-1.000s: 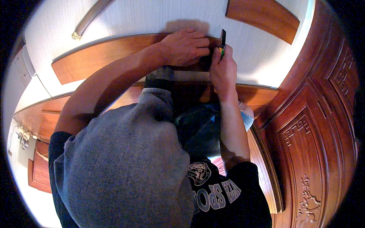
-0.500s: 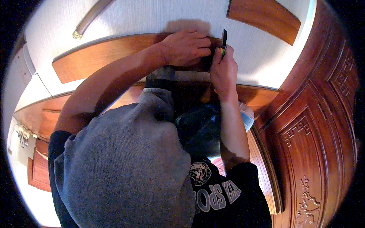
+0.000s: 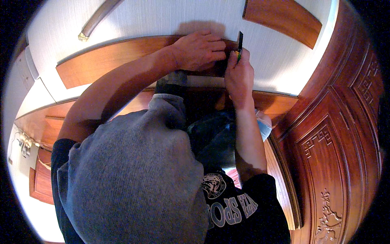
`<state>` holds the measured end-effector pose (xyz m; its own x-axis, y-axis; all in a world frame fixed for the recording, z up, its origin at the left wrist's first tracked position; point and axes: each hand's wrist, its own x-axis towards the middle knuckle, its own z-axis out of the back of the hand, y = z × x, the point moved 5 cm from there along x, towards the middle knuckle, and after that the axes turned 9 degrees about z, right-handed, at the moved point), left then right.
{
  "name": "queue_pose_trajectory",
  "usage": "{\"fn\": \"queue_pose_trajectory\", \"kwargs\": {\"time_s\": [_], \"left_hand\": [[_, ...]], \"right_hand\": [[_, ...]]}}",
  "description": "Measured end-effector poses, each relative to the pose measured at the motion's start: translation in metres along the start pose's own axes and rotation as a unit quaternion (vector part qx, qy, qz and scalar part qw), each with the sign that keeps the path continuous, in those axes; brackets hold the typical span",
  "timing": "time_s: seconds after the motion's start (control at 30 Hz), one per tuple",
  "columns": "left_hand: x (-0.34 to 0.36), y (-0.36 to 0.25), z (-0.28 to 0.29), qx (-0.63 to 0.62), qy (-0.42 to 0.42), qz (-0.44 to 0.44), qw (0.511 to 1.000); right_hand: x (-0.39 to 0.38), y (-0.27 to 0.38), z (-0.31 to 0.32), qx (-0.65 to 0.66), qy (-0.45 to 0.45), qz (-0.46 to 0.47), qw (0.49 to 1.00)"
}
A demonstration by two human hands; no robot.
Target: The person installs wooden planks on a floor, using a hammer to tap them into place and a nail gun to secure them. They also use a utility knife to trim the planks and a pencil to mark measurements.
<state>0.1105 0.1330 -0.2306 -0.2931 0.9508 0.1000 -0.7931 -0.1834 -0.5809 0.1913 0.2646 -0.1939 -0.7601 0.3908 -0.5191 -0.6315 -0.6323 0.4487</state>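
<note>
My left hand (image 3: pixel 198 51) lies across a long reddish-brown wooden board (image 3: pixel 109 60), its fingers bent and held close together against the board near its right end. The fingertips are in shadow. Just to the right, my right hand (image 3: pixel 240 77) is closed around a utility knife (image 3: pixel 240 40) with a dark blade and a bit of yellow and green on its handle. The blade points away from me, beside the board's right end. Most of the handle is hidden in the fist.
The board lies on a pale, finely streaked surface (image 3: pixel 154 18). A shorter wooden piece (image 3: pixel 284 18) is at the far right, and a brownish rod (image 3: pixel 95 22) at the far left. Carved dark wood panelling (image 3: pixel 325 162) rises on the right. My grey-clothed leg (image 3: pixel 130 175) fills the lower middle.
</note>
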Motion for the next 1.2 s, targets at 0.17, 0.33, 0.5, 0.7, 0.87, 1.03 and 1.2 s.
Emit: {"fn": "queue_pose_trajectory", "kwargs": {"time_s": [0.17,0.33,0.5,0.7,0.87,1.03,1.2], "left_hand": [[0.0003,0.0001,-0.0003,-0.012,-0.002,0.003,1.000],[0.0008,0.0002,-0.0029,-0.013,0.003,0.003,1.000],[0.0003,-0.0006,-0.0003,-0.024,0.006,0.004,1.000],[-0.0001,-0.0002,0.0001,-0.016,0.007,0.007,1.000],[0.0010,-0.0009,-0.0003,-0.013,-0.004,0.002,1.000],[0.0002,0.0002,-0.0027,-0.009,-0.012,-0.002,1.000],[0.0005,-0.0003,-0.0019,-0.016,-0.002,0.002,1.000]], "right_hand": [[-0.0009,-0.0001,-0.0002,0.015,-0.012,0.020,1.000],[-0.0008,0.0018,0.0013,0.014,-0.002,0.011,1.000],[0.0006,-0.0034,-0.0017,0.001,0.000,0.003,1.000],[0.0007,-0.0014,-0.0003,0.010,0.004,-0.001,1.000],[0.0008,-0.0062,-0.0035,0.013,-0.012,0.011,1.000],[0.0010,-0.0019,-0.0010,0.013,0.003,-0.003,1.000],[0.0002,0.0005,0.0011,0.005,0.009,-0.011,1.000]]}}
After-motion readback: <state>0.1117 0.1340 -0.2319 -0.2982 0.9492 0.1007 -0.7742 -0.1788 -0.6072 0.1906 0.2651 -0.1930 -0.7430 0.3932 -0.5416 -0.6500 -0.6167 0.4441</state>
